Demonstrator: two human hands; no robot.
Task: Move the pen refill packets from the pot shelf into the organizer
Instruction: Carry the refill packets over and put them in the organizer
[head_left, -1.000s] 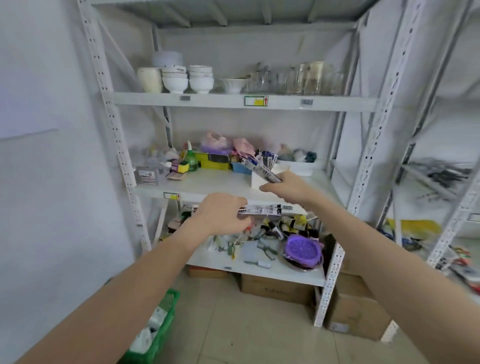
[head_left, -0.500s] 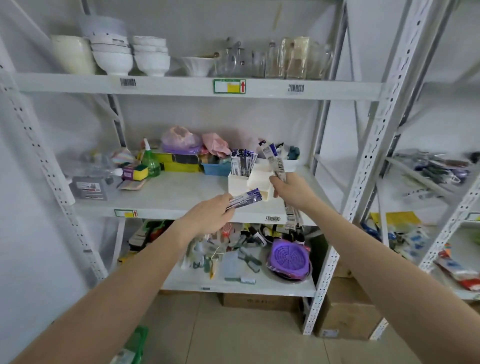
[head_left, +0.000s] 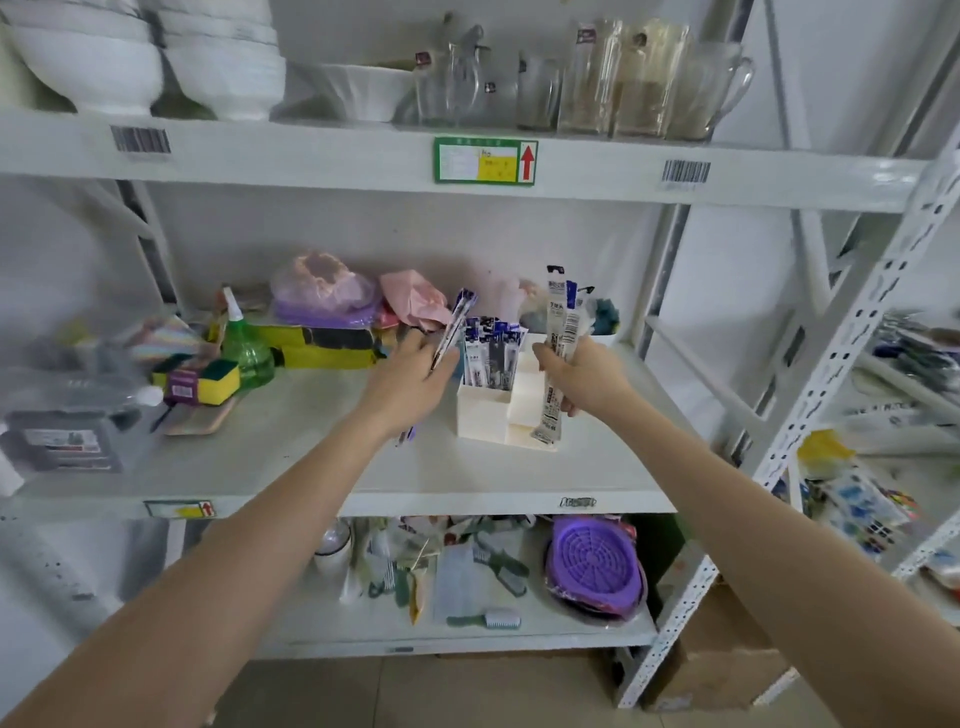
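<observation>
A white organizer (head_left: 483, 415) stands on the middle shelf (head_left: 311, 457). Several dark blue refill packets (head_left: 491, 353) stand upright in its back compartment. My left hand (head_left: 410, 382) holds one refill packet (head_left: 454, 325) tilted, its top end just left of the organizer. My right hand (head_left: 582, 379) grips a bunch of long clear refill packets (head_left: 558, 338) upright, right beside the organizer's right side; their lower ends hang in front of its front corner.
Behind the organizer lie plastic bags (head_left: 322, 286), a green spray bottle (head_left: 247, 348) and sponges (head_left: 208, 382). Bowls (head_left: 104, 57) and glass jugs (head_left: 649, 78) fill the shelf above. A purple strainer (head_left: 592, 561) and brushes sit on the shelf below. A second rack (head_left: 857, 332) stands right.
The view has come closer to the shelf. Both hands rose and reached forward to the organizer; the left packet went from pointing right to standing nearly upright beside it.
</observation>
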